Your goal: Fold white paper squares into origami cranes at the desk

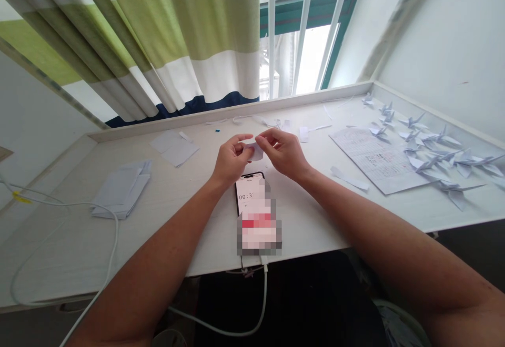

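Note:
Between my two hands is a small folded piece of white paper [257, 152], held above the desk just past the phone. My left hand [233, 159] pinches its left side, thumb on the paper and index finger stretched over it. At the upper right edge, the fingertips of my right hand [283, 150] are pressed together on the same paper. Its exact folds are too small to make out. Below the hands lies a phone [252, 205] with a timer on its screen, partly blurred, and a cable plugged into its near end.
Several folded paper cranes [442, 152] crowd the right side, some on a written sheet [374, 160]. A stack of white paper [122, 189] and loose sheets [174, 147] lie left. Paper scraps [349, 179] are scattered about. A white cable [114, 236] crosses the left edge.

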Tool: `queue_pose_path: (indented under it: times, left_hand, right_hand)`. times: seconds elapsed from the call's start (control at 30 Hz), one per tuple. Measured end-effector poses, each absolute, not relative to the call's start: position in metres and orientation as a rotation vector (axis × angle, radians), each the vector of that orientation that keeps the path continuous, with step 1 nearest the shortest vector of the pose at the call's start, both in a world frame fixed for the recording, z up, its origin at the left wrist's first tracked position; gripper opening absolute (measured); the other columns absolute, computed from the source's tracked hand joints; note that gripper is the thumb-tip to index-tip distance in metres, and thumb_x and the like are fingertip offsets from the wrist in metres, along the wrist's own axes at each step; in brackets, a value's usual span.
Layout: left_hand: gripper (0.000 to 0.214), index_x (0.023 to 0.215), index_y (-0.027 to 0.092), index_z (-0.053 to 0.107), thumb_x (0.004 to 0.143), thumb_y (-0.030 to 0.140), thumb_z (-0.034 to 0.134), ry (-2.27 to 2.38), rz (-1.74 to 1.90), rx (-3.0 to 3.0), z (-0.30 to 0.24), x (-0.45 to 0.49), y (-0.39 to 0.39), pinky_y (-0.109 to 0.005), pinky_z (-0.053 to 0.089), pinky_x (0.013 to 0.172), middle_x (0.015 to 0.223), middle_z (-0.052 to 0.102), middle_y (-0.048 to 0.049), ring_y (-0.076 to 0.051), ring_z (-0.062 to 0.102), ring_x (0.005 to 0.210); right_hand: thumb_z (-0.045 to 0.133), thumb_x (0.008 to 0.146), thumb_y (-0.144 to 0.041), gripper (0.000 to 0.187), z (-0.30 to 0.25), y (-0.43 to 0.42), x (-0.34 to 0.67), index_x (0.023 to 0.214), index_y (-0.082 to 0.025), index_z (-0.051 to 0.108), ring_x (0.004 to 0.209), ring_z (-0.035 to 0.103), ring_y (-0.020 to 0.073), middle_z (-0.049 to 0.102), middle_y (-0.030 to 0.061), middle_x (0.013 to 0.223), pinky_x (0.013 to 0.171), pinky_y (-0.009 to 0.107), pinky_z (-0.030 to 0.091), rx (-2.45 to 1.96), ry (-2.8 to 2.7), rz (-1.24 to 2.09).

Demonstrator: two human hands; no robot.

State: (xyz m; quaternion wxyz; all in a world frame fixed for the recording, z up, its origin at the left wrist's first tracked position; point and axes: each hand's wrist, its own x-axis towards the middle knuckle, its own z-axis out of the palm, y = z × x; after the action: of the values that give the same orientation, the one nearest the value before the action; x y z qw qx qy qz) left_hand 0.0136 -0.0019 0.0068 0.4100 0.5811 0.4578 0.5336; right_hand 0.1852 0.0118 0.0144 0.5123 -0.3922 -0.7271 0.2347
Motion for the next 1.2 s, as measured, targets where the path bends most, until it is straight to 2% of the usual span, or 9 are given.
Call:
queue_pose_path:
  times: [0.13,0.23,0.4,0.57,0.77,0.93,1.03,1.2]
  left_hand:
    - [0.033,0.102,0.017,0.065,0.08,0.031,0.084,1.193,1.252,1.412,0.01,0.007,0.001,-0.026,0.048,0.061,0.073,0.076,-0.0033,-0.016,0.068,0.065]
    - [0.031,0.1,0.017,0.066,0.081,0.035,0.083,1.243,1.178,1.485,0.009,0.0,0.003,-0.027,0.048,0.064,0.074,0.077,-0.0047,-0.016,0.068,0.068]
    - [0.032,0.108,0.018,0.07,0.085,0.037,0.078,1.327,1.104,1.607,0.004,-0.012,0.01,-0.03,0.051,0.071,0.084,0.08,-0.0056,-0.017,0.069,0.072]
    - [0.018,0.1,0.021,0.078,0.089,0.034,0.071,1.365,1.009,1.977,-0.001,-0.019,0.015,-0.038,0.058,0.088,0.102,0.082,-0.0075,-0.024,0.074,0.098]
    - [0.022,0.105,0.026,0.085,0.095,0.038,0.07,1.261,0.844,2.308,0.001,-0.028,0.014,-0.046,0.054,0.11,0.119,0.08,-0.0081,-0.028,0.071,0.116]
    - [0.021,0.105,0.031,0.087,0.093,0.044,0.077,1.217,0.756,2.402,-0.001,-0.042,0.019,-0.048,0.054,0.113,0.125,0.079,-0.0066,-0.029,0.069,0.123]
    - [0.021,0.105,0.031,0.087,0.094,0.045,0.076,1.203,0.799,2.417,-0.003,-0.045,0.022,-0.048,0.056,0.11,0.121,0.081,-0.0066,-0.028,0.071,0.118]
    - [0.022,0.101,0.028,0.087,0.094,0.046,0.076,1.202,0.922,2.413,-0.004,-0.043,0.024,-0.047,0.058,0.107,0.115,0.083,-0.0075,-0.027,0.076,0.11]
  right_hand:
    - [0.069,0.098,-0.036,0.019,0.014,0.012,0.187,0.095,-0.02,0.077,0.068,0.064,0.0153,0.072,0.001,0.074,0.072,0.032,0.051,-0.939,-1.856,0.595]
    - [0.068,0.096,-0.028,0.013,0.012,0.015,0.188,0.094,-0.019,0.078,0.072,0.068,0.0168,0.075,0.0027,0.077,0.074,0.033,0.052,-1.022,-1.883,0.623]
    - [0.066,0.092,-0.023,0.012,0.004,0.024,0.19,0.089,-0.018,0.077,0.076,0.071,0.0191,0.078,0.0061,0.082,0.074,0.033,0.053,-1.138,-1.859,0.678]
    - [0.067,0.091,-0.02,0.013,-0.002,0.031,0.193,0.087,-0.017,0.078,0.076,0.069,0.0194,0.079,0.0066,0.082,0.074,0.033,0.052,-1.198,-1.883,0.674]
    - [0.067,0.09,-0.018,0.014,-0.004,0.034,0.197,0.086,-0.016,0.08,0.077,0.069,0.0194,0.081,0.0082,0.086,0.077,0.034,0.053,-1.256,-1.862,0.712]
    - [0.068,0.09,-0.015,0.013,-0.005,0.034,0.199,0.086,-0.017,0.081,0.083,0.071,0.0217,0.081,0.0084,0.088,0.081,0.037,0.055,-1.276,-1.898,0.694]
    - [0.072,0.088,-0.014,0.01,-0.008,0.037,0.201,0.088,-0.019,0.081,0.094,0.071,0.0243,0.08,0.0086,0.096,0.087,0.039,0.056,-1.253,-1.927,0.6]
    - [0.068,0.09,-0.006,0.021,-0.011,0.039,0.203,0.09,-0.022,0.083,0.099,0.066,0.0251,0.079,0.0074,0.099,0.093,0.041,0.053,-1.149,-2.118,0.472]
